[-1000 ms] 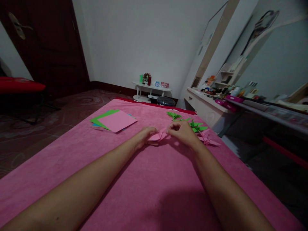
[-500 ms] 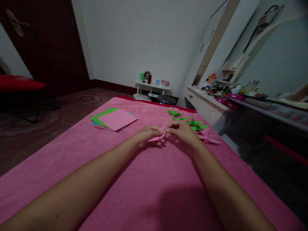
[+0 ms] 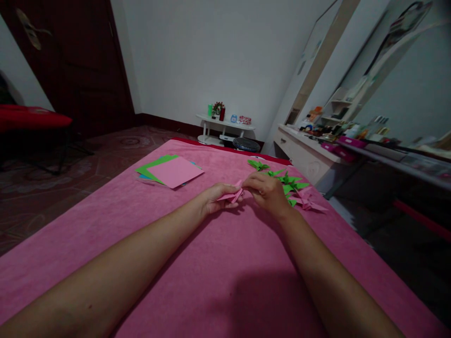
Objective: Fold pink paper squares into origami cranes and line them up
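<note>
My left hand (image 3: 220, 198) is closed around a pink origami crane (image 3: 230, 194), thumb on top and fingers beneath. At the crane's right end, the fingertips of my right hand (image 3: 266, 190) are pinched together on a small part of the paper, which they mostly hide. Beyond and beside my right hand lie several green origami cranes (image 3: 287, 180) and a pink folded crane (image 3: 308, 199), partly overlapping. To the far left of my hands rests a stack of square paper, with a pink sheet (image 3: 175, 172) on top and green sheets (image 3: 150, 170) showing under it.
A pink cloth (image 3: 169, 253) covers the surface under my hands. Past its far edge stands a low white table (image 3: 225, 123) with small items. Along the right runs a dresser (image 3: 310, 148) crowded with bottles and boxes. A red seat (image 3: 33, 118) is at the left.
My right hand has turned so that its back faces up more, still pinching the crane's end. My left hand keeps its hold. The whole view has shifted slightly.
</note>
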A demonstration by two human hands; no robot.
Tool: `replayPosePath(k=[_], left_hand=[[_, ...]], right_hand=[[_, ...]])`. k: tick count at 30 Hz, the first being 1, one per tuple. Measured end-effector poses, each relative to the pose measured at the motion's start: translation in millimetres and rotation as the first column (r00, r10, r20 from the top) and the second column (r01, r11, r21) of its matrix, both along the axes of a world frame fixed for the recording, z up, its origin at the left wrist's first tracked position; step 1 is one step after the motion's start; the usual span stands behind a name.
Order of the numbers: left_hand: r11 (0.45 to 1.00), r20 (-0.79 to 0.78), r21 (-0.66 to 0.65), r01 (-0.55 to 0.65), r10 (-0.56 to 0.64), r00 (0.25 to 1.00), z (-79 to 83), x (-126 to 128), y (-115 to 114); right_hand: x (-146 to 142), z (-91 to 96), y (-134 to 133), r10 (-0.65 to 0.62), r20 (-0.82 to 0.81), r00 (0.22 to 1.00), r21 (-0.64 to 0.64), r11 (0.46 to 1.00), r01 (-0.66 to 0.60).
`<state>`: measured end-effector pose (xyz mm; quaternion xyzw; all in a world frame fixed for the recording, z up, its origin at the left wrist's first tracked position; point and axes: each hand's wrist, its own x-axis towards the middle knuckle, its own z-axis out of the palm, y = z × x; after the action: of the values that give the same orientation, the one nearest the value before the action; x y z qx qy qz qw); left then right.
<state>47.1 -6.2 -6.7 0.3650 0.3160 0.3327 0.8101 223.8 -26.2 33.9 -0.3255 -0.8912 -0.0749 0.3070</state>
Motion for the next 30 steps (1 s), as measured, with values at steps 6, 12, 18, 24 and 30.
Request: replayPosePath(k=[6,12,18,24,30], left_hand=[[0.992,0.023,0.07,-0.102,0.101,0.995,-3.7,1.6,0.4],[0.903,-0.023,0.393,-0.173,0.198,0.98,-8.9,1.0,1.9],[0.7,-0.149,0.702,-0.132,0.325,0.934,-10.3,0.0,2.1],[0.54,-0.214,0.839,-0.065,0.437,0.874,-12.6,1.7,2.8],[0.552,-0.25,0.833,-0.027,0.42,0.872,-9.3,2.5,0.6]], right_hand=[[-2.3,-7.2,-3.0,-0.041,0.039,0.998,0.024,0.999,0.041],[-7.6,-3.0,-0.3,-0.156,-0.339,0.928,-0.323,0.946,0.042],[-2.1,4.6,4.9,-0.325,-0.53,0.783,-0.557,0.83,-0.032],[-1.4,8.8,0.5,-0.308,-0.345,0.886,-0.656,0.755,0.007],[-0.3,2.4,2.4,-0.31,-0.188,0.932,-0.566,0.81,0.155]])
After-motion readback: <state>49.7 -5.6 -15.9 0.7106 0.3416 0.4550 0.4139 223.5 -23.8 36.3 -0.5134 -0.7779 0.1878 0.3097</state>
